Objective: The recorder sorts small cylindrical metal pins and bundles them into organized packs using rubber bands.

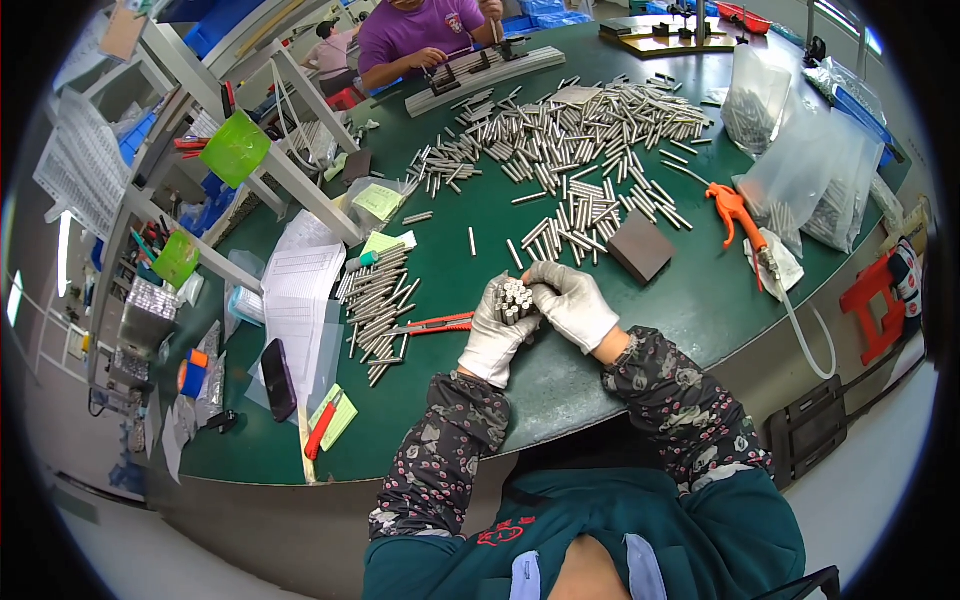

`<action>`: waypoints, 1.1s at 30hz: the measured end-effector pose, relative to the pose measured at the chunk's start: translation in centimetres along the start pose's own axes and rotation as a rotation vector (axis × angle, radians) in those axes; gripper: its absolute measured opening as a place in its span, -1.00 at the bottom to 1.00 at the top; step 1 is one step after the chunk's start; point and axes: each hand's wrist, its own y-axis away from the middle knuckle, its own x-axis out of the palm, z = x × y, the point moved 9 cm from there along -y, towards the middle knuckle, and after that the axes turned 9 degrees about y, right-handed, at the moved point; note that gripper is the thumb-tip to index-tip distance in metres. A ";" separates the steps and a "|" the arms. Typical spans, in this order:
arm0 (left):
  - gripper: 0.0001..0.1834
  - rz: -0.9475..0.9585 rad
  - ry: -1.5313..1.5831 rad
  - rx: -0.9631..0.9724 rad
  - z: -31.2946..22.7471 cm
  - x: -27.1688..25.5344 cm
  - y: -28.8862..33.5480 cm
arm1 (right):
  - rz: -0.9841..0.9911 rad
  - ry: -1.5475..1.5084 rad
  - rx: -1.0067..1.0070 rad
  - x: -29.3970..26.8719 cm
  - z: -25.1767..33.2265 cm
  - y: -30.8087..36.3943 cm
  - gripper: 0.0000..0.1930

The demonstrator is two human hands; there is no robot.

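A bundle of short metal rods (pixel 515 300) is held up between my gloved hands, with the rod ends facing up toward me. My left hand (pixel 492 335) is wrapped round the bundle from the left. On the right, my right hand (pixel 572 305) closes on its upper side, thumb and fingers at the rods. Both hands wear white gloves. Beside my left hand lies a red utility knife (pixel 440 324). A stack of similar rods (pixel 378 310) is spread left of it, and a brown square block (pixel 641 247) sits beyond my right hand.
A large heap of rods (pixel 590 125) covers the far middle of the green table (pixel 560 395). At right are an orange air gun (pixel 735 212) and plastic bags of rods (pixel 835 190). At left lie a phone (pixel 278 380), papers (pixel 300 285) and a red-handled cutter (pixel 321 430). A co-worker (pixel 420 40) sits opposite.
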 end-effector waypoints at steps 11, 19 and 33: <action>-0.31 -0.004 0.029 -0.022 -0.7 0.5 0.2 | -0.006 -0.016 0.002 0.1 -0.2 0.0 -0.81; -0.31 -0.002 0.062 -0.022 -0.8 0.6 0.3 | 0.000 -0.008 0.009 0.1 0.0 0.0 -0.82; -0.30 -0.041 0.056 -0.117 -0.9 0.5 0.5 | 0.022 -0.017 0.021 0.2 -0.2 -0.1 -0.81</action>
